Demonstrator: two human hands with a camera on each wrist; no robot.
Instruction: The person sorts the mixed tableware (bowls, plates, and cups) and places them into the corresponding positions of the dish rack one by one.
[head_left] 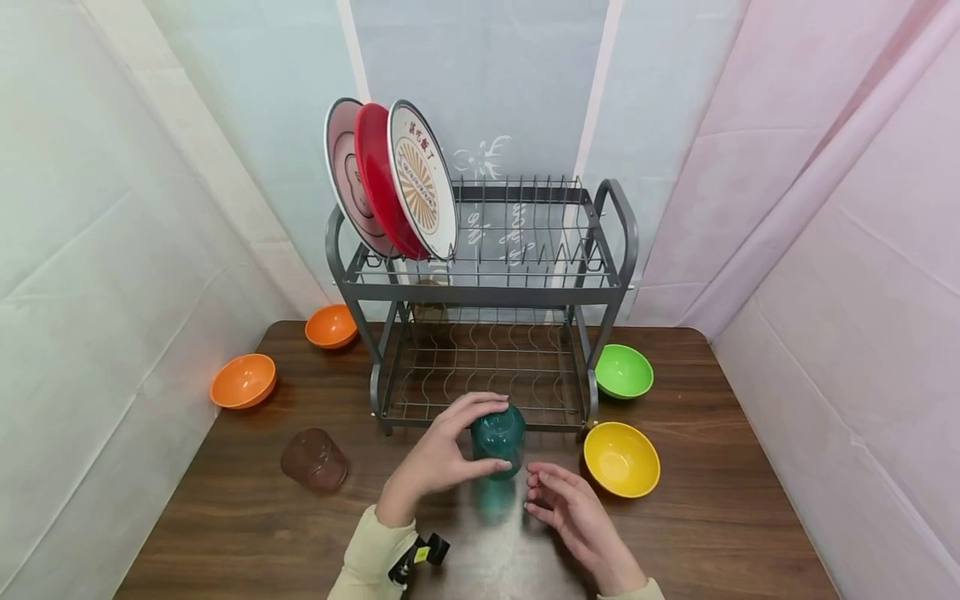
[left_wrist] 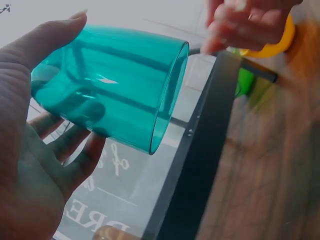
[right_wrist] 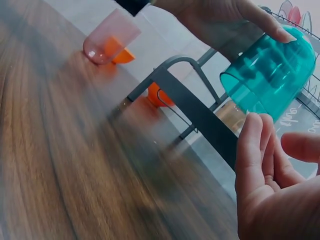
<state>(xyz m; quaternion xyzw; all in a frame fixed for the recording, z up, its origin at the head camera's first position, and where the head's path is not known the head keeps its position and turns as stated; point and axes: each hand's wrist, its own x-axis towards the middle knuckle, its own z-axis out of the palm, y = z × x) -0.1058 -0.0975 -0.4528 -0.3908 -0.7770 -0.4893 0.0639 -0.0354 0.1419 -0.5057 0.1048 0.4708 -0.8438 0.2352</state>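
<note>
My left hand [head_left: 448,454] grips a translucent teal glass [head_left: 501,440] in front of the dish rack, thumb on one side and fingers on the other. The glass is turned mouth down, its rim [left_wrist: 170,97] facing the tabletop and its closed end toward the palm. To the right of it is my right hand [head_left: 573,517], fingers loosely bent with nothing between them. Its fingertips [right_wrist: 254,125] come close to the glass rim in the right wrist view. The dark metal two-tier rack [head_left: 480,293] stands just behind both hands.
Three plates, one being a red plate [head_left: 381,179], stand on the rack's upper tier at left. A brownish glass [head_left: 430,310] sits on the lower tier's back left. A pinkish-brown glass [head_left: 315,461] and orange bowls [head_left: 243,382] are left; green [head_left: 624,371] and yellow bowls [head_left: 622,460] are right.
</note>
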